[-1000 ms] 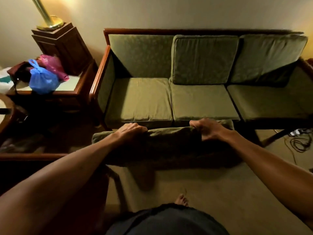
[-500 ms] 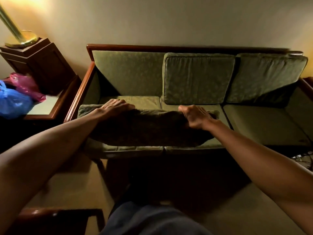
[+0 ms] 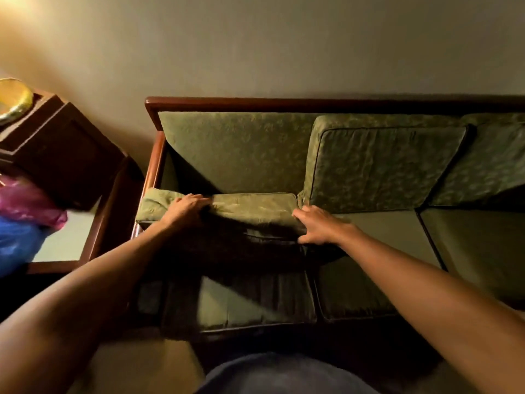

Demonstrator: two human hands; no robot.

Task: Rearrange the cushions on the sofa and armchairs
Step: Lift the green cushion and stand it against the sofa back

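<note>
A green back cushion (image 3: 255,207) stands on the left seat of the wood-framed sofa (image 3: 284,102), its top edge just in front of the bare left backrest (image 3: 235,149). My left hand (image 3: 186,209) grips the cushion's top edge near its left end. At the cushion's right end my right hand (image 3: 318,226) holds the corner, fingers spread over it. Two other back cushions lean against the backrest: the middle one (image 3: 383,166) and the right one (image 3: 494,160). The held cushion's lower part is in deep shadow.
A wooden side table (image 3: 93,240) stands left of the sofa with a pink bag (image 3: 25,203) and a blue bag (image 3: 17,245) on it. A dark wooden stand (image 3: 56,155) carries a brass lamp base (image 3: 14,100). The wall runs right behind the sofa.
I have stepped closer to the sofa and carried the cushion from above the floor onto the left seat, moving it back toward the bare backrest.
</note>
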